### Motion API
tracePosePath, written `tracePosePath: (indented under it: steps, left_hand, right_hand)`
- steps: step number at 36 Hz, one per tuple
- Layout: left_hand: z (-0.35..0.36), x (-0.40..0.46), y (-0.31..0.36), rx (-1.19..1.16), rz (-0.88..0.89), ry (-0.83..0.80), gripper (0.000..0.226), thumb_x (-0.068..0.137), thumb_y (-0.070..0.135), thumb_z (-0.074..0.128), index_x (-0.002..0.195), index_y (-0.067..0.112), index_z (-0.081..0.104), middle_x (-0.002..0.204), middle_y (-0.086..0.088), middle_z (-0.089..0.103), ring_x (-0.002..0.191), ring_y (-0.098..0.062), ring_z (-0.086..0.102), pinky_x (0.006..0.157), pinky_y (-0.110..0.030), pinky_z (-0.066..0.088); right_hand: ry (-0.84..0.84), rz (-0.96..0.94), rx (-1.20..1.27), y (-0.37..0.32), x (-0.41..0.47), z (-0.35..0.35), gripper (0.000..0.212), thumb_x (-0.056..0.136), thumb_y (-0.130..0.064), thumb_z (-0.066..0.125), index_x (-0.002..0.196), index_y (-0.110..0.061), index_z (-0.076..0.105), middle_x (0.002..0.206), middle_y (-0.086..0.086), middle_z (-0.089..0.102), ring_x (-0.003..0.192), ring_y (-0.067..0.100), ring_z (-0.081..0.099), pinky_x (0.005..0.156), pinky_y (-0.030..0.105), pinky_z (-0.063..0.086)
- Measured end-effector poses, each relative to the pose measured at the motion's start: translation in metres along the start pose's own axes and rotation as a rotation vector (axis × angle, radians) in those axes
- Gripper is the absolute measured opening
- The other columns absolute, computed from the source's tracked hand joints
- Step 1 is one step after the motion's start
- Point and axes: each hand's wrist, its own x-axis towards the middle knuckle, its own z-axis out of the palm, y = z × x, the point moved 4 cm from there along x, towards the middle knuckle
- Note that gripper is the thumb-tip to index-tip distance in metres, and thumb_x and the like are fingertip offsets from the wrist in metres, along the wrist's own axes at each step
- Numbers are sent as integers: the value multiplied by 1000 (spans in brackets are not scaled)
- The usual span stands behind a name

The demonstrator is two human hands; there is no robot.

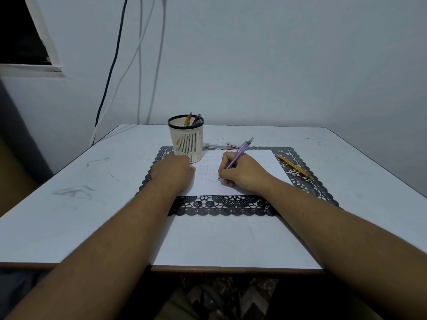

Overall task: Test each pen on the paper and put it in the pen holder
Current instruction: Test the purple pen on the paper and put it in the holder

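Observation:
My right hand (242,170) grips a purple pen (240,153) in a writing hold, its tip touching the white paper (265,167) among faint rows of marks. My left hand (172,170) rests on the paper's left edge, fingers curled under, holding nothing that I can see. Just behind that hand stands the cream pen holder (186,140) with a dark rim, and a few pens stick out of it. A yellow pen (293,167) lies to the right of the paper. Two more pens (221,146) lie behind the paper, beside the holder.
The paper lies on a black lace placemat (221,205) on a white table (69,204) with scuff marks. A wall stands right behind the table, with cables (111,72) hanging down at the back left. The near table edge is below my forearms.

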Motion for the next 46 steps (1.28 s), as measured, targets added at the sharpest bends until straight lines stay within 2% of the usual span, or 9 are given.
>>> tracePosePath:
  steps: [5, 7, 14, 20, 27, 33, 38, 42, 46]
  left_hand:
    - [0, 1, 0, 10, 0, -4, 33, 101, 40, 39, 112, 20, 64, 115, -5, 64, 105, -27, 60, 88, -42, 53]
    - [0, 2, 0, 7, 5, -3, 33, 101, 39, 39, 111, 20, 63, 115, -5, 63, 104, -26, 60, 87, -41, 52]
    - [1, 2, 0, 17, 2, 7, 33, 101, 39, 39, 112, 19, 62, 115, -6, 63, 103, -26, 59, 83, -40, 50]
    - [0, 1, 0, 14, 12, 14, 33, 101, 38, 37, 111, 19, 62, 112, -5, 63, 99, -25, 58, 82, -39, 51]
    - [3, 1, -1, -5, -3, -7, 33, 99, 40, 37, 109, 21, 62, 112, -4, 63, 103, -26, 59, 88, -42, 53]
    - [3, 2, -2, -12, -3, -8, 31, 99, 40, 38, 105, 21, 62, 110, -4, 64, 101, -25, 59, 86, -41, 53]
    - [4, 2, -2, -8, 2, -6, 30, 100, 41, 40, 104, 21, 62, 110, -4, 63, 101, -25, 59, 85, -39, 51]
    - [4, 2, -2, 0, 4, -5, 30, 100, 41, 40, 106, 21, 62, 111, -4, 64, 102, -25, 60, 84, -38, 50]
    - [3, 2, -1, -7, 6, -9, 30, 100, 40, 40, 105, 21, 62, 109, -4, 64, 102, -25, 59, 86, -40, 52]
  right_hand:
    - [-11, 5, 38, 0, 0, -3, 25, 86, 6, 66, 70, -13, 61, 74, 17, 60, 66, 24, 58, 64, 32, 51]
    - [18, -1, 52, 0, -1, -7, 25, 85, 7, 64, 70, -12, 60, 71, 18, 58, 62, 24, 56, 61, 33, 48]
    - [5, 14, 3, -1, -3, -6, 26, 88, 5, 67, 70, -12, 59, 71, 8, 62, 59, 14, 59, 64, 26, 53]
    - [57, -1, -53, -5, -4, -7, 19, 88, 4, 66, 75, -8, 59, 69, 7, 62, 60, 16, 59, 63, 23, 53]
    - [33, 22, -53, -2, -7, -8, 28, 88, 2, 67, 68, -14, 54, 73, 8, 59, 58, 11, 56, 78, 34, 61]
    - [34, 0, -59, -5, -6, -4, 25, 88, 3, 66, 71, -12, 57, 71, 7, 60, 58, 12, 57, 69, 29, 56]
    - [66, 17, -76, -5, -7, -7, 25, 87, 2, 67, 71, -12, 55, 66, 2, 59, 57, 8, 56, 77, 35, 60]
    - [33, 15, -93, -9, -11, -5, 22, 88, 3, 67, 74, -9, 55, 61, 0, 58, 54, 10, 54, 63, 25, 55]
    - [62, 14, -45, -9, -12, -10, 23, 88, 5, 66, 72, -10, 57, 65, 3, 60, 56, 10, 56, 67, 26, 55]
